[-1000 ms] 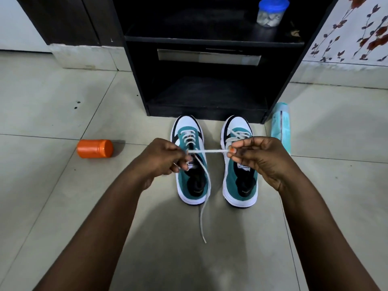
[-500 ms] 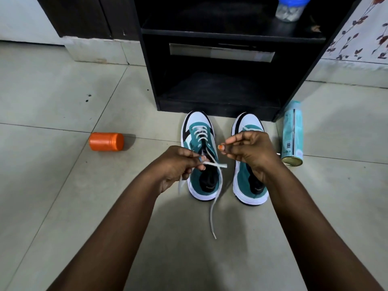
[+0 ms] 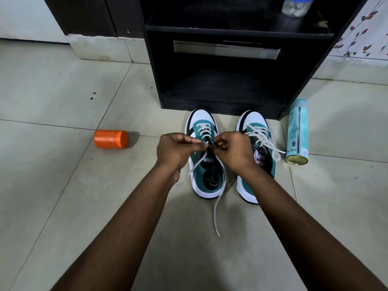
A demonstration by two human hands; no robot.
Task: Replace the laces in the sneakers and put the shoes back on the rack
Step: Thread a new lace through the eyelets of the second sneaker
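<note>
Your left hand [image 3: 175, 151]: fingers curled, pinching the white lace [image 3: 218, 198] at the top eyelets of the left sneaker [image 3: 204, 156]; forearm enters from 7 o'clock.

Your right hand [image 3: 235, 151]: fingers curled, pinching at the same spot, fingertips almost meeting the left hand's; whether it holds lace or the eyelet edge is hard to tell. Forearm enters from 5 o'clock and crosses over the heel of the right sneaker [image 3: 257, 148].

Left sneaker: teal, white and black, toe toward 12 o'clock, partly laced. One loose lace end runs past the heel toward 6 o'clock onto the floor; another hangs at the shoe's 9 o'clock side.

Right sneaker: just beside the left at 3 o'clock, parallel, its lace loose and spilling toward 3 o'clock.

Rack [image 3: 226, 101]: black, open-fronted, at 12 o'clock, lower edge just beyond both toes; bottom shelf open.

Orange jar [image 3: 110, 139]: on its side, at 9 o'clock, well apart from the shoes.

Teal spray can [image 3: 297, 133]: lying at 3 o'clock, near the right sneaker and the rack's corner.

Tiled floor [image 3: 52, 185]: open room at 6, 8 and 4 o'clock.
</note>
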